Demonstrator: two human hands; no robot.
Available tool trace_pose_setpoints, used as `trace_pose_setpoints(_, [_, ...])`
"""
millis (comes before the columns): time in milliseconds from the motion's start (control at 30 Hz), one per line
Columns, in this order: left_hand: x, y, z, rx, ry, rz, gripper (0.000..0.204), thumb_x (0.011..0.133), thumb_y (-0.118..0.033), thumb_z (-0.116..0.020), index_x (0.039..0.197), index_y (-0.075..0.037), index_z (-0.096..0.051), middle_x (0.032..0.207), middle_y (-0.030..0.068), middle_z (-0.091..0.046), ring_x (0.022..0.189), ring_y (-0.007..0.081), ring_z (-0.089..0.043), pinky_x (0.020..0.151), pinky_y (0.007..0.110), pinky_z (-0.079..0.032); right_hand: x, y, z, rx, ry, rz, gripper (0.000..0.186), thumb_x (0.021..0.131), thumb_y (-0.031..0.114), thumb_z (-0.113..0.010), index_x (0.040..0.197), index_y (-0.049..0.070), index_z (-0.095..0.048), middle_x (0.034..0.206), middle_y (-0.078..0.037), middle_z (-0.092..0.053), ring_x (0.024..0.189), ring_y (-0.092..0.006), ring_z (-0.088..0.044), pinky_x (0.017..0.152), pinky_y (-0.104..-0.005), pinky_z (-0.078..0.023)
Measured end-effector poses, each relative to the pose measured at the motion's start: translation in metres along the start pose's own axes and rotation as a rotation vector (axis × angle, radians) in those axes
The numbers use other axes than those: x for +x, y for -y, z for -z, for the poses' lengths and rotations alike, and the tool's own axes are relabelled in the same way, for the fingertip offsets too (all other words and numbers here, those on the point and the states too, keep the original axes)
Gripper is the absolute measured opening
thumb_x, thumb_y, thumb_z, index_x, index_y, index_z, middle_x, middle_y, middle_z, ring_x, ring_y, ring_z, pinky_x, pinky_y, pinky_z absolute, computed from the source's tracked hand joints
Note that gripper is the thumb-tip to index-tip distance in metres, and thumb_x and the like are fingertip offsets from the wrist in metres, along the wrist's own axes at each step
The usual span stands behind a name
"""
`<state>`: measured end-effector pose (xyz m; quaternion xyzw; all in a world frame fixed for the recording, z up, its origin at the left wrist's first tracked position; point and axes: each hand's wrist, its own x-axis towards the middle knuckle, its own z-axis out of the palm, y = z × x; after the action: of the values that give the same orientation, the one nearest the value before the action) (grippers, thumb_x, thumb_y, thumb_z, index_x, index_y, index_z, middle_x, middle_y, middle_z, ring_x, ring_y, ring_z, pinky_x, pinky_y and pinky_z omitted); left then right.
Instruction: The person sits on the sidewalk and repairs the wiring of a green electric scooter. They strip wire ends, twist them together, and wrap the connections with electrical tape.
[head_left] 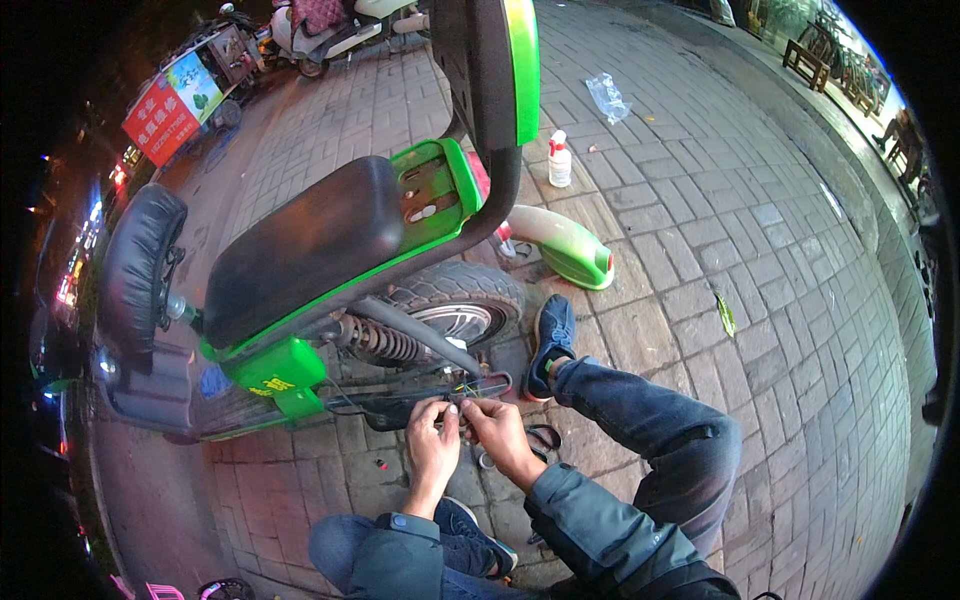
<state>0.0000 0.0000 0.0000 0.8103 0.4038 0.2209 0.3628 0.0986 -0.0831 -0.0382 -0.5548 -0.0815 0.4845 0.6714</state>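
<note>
A green and black electric scooter (300,225) fills the left and middle of the head view. Its tyred wheel (500,290) and coil spring shock (385,342) show beside the swingarm. Close to the swingarm's end, my left hand (433,445) and my right hand (503,438) meet with fingertips pinched together. Whatever small piece lies between the fingers is too small and covered to name. Thin wires (462,388) show just above the fingertips. A green and white fender (570,248) lies on the paving past the wheel.
A white bottle with a red top (559,163) stands on the brick paving, near a clear plastic bag (608,98). A dark strap-like loop (545,436) and a small red piece (382,464) lie near my hands. My shoe (552,345) is beside the wheel. Parked vehicles stand behind.
</note>
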Motion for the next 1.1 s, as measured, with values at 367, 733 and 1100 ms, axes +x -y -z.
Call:
trace_pose_setpoints(367, [-0.007,-0.029,0.001,0.417,-0.21,-0.226,0.016,0.084,-0.016,-0.08,0.098,-0.011,-0.074,0.111,0.0057,-0.068,0.09,0.0295,-0.069,0.077,0.041,-0.055,0.007,0.01,0.008,0.463,0.048,-0.217,0.021,0.096,0.025,-0.074,0.087,0.006,-0.07,0.071,0.003,-0.059,0.058,-0.005,-0.047,0.051,-0.0206,-0.034])
trace_pose_setpoints(733, [-0.009,-0.026,-0.001,0.552,-0.131,-0.361,0.016,0.089,-0.013,-0.073,0.104,-0.009,-0.072,0.102,0.0071,-0.067,0.093,0.0299,-0.069,0.078,0.043,-0.056,0.005,0.012,0.005,0.38,0.006,-0.171,0.022,0.095,0.026,-0.076,0.082,0.008,-0.071,0.069,0.004,-0.06,0.055,-0.0047,-0.046,0.05,-0.0216,-0.035])
trace_pose_setpoints(1100, [-0.006,-0.02,-0.007,0.527,-0.196,-0.361,0.013,0.093,-0.016,-0.071,0.103,-0.01,-0.069,0.099,0.0096,-0.069,0.081,0.0325,-0.071,0.068,0.043,-0.057,0.001,0.021,0.0,0.346,-0.036,-0.139,0.02,0.094,0.024,-0.076,0.085,0.007,-0.072,0.068,0.005,-0.057,0.056,-0.0042,-0.044,0.05,-0.0223,-0.033])
